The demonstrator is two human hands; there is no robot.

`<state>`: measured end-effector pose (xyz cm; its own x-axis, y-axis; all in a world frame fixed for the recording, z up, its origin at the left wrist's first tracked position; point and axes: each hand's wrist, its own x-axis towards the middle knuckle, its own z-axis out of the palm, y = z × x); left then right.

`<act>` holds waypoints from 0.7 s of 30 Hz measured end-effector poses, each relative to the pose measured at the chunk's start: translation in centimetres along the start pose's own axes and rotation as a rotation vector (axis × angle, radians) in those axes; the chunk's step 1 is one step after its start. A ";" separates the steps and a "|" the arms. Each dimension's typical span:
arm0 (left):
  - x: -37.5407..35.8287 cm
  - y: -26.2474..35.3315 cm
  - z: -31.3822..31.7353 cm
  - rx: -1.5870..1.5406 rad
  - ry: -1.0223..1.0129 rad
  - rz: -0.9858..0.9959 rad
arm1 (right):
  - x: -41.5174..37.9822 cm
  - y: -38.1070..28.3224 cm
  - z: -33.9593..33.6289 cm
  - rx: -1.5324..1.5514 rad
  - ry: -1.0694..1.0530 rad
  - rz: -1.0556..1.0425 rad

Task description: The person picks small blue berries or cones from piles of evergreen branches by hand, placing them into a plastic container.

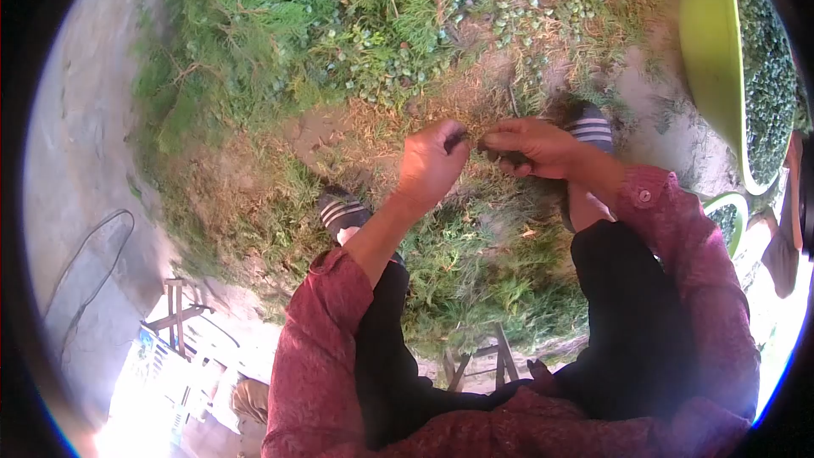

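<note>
My left hand point(431, 163) is closed, thumb and fingers curled together, above the litter of sprigs between my feet. Close beside it, my right hand point(536, 149) is closed in a pinch with its fingertips pointing at the left. A small gap separates the two hands; whatever they pinch is too small to make out. Under and beyond them spreads a heap of green conifer branches point(254, 51) with pale blue-green cones point(398, 59). Loose trimmings point(483, 263) cover the ground between my legs.
A lime-green basin point(710, 55) full of small green pieces stands at the right, with a smaller green-rimmed container point(739, 219) below it. My striped slippers point(343, 210) flank the trimmings. A wooden stool point(500, 356) shows beneath me, and a wire loop point(85, 267) lies left.
</note>
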<state>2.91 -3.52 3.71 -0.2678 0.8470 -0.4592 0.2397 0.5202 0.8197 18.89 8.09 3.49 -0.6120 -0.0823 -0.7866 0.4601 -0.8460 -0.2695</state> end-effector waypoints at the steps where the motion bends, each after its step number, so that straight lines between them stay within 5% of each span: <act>1: -0.1 0.7 0.2 -0.005 -0.003 0.009 | 0.0 0.1 -0.2 -0.002 0.009 -0.005; 4: -0.2 2.2 0.6 0.077 -0.140 0.041 | 0.2 0.1 -0.6 -0.097 -0.055 -0.042; 9: -0.9 1.3 1.6 -0.044 -0.117 0.104 | -0.1 0.3 -0.6 -0.154 -0.024 0.020; 16: -0.8 1.9 1.4 0.163 -0.169 0.210 | -0.6 0.0 -1.1 -0.258 0.054 -0.011; 21: -1.7 4.1 0.6 0.133 -0.332 0.068 | -3.6 -1.5 -0.5 -0.852 -0.048 -0.179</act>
<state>4.86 -2.76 7.64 0.0654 0.8583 -0.5090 0.3716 0.4524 0.8107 20.73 9.91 6.41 -0.7387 -0.0238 -0.6736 0.6672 -0.1680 -0.7257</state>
